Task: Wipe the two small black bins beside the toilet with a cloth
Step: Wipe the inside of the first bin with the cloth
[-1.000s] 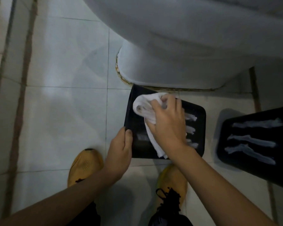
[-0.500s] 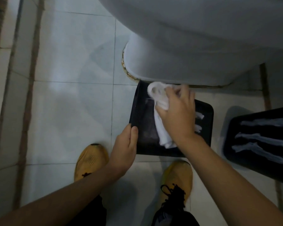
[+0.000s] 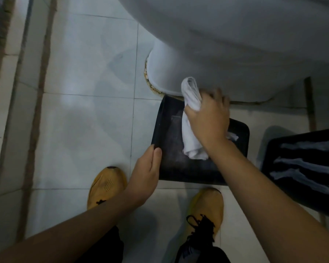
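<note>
Fingers [image 3: 215,95] of the right hand [image 3: 207,118] are curled tight round a bunched white cloth [image 3: 190,128], pressing it flat on top of the near black bin [image 3: 179,168], up at the bin's far edge where it butts against the toilet base [image 3: 179,80]. Left hand [image 3: 146,171] sits on the bin's near-left corner, thumb and fingers mostly straight and pinching the edge so it doesn't slide on the tiled floor [image 3: 84,120].

For this step I'd say keep that left-hand brace firm, since a light plastic bin probably skates on tile. There's a white smear [image 3: 233,136] showing just right of the wrist, near the bin's right edge, so the strokes need to overlap that way, ideally with a clean fold of cloth turned out so it lifts rather than spreads.

Second bin [image 3: 302,168] stands well apart at the right edge of view, three white streaks across its top, not wiped yet by the look of it.
</note>
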A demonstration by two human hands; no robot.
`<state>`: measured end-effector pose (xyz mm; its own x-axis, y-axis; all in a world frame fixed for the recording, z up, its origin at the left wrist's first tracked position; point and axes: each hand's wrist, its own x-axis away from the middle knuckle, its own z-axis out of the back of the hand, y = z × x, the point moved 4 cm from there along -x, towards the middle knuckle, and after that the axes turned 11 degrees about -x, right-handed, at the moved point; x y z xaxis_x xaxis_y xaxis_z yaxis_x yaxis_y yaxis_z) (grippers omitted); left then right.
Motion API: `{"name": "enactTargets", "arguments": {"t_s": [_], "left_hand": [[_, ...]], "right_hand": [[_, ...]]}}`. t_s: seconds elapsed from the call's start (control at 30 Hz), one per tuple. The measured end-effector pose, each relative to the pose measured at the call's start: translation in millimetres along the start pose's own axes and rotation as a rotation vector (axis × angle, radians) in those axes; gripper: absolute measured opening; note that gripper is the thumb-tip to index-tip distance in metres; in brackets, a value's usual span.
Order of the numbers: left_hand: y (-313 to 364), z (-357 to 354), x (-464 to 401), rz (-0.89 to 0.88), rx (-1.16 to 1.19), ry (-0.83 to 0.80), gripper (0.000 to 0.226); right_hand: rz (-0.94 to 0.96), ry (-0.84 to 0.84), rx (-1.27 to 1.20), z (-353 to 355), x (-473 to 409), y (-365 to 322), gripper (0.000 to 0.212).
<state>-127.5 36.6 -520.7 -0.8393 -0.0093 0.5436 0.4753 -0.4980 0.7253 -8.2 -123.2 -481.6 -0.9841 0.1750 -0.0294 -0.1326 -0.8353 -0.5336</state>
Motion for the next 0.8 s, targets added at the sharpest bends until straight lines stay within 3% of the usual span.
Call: {"name": "enactTargets", "arguments": {"t_s": [0.07,0.13,0.23,0.4,0.47,0.6,0.67,0.7,0.8], "left_hand": [[-0.7,-3.0,-1.4,-0.026,0.067,-0.021,0.028],[-2.3,0.9,0.8,-0.041,0.123,-0.023,0.018],[0.1,3.8,4.6,0.023,0.128,-0.015,0.011],[5.8,1.8,2.0,-0.038,0.017,0.055,0.032],[5.4,0.8,1.7,-0.027,0.042,0.030,0.032],[-7.5,-2.5,2.3,0.039,0.088,-0.024,0.021],[-9.1,-2.3,1.7,0.071,0.155,0.012,0.025],[-4.6,0.7,1.2,0.047,0.123,0.062,0.024],[2.7,0.9,1.5,-0.006,0.023,0.084,0.034]], "right_hand": [[0.132,-0.052,0.061,1.1,14.6,-5.3,0.046],[0.372,-0.231,0.098,-5.1,57.6,-17.7,0.052],[0.607,-0.400,-0.022,-11.2,92.7,-21.0,0.050],[0.059,-0.012,0.022,-8.4,11.3,-9.4,0.048],[0.098,-0.005,0.021,-3.1,14.7,-12.3,0.048],[0.514,-0.317,0.001,-10.1,86.5,-23.4,0.048],[0.583,-0.348,-0.017,-12.1,92.1,-17.6,0.046],[0.518,-0.295,0.013,-13.0,76.6,-13.7,0.050],[0.072,-0.036,0.042,-5.1,11.0,5.4,0.048]]}}
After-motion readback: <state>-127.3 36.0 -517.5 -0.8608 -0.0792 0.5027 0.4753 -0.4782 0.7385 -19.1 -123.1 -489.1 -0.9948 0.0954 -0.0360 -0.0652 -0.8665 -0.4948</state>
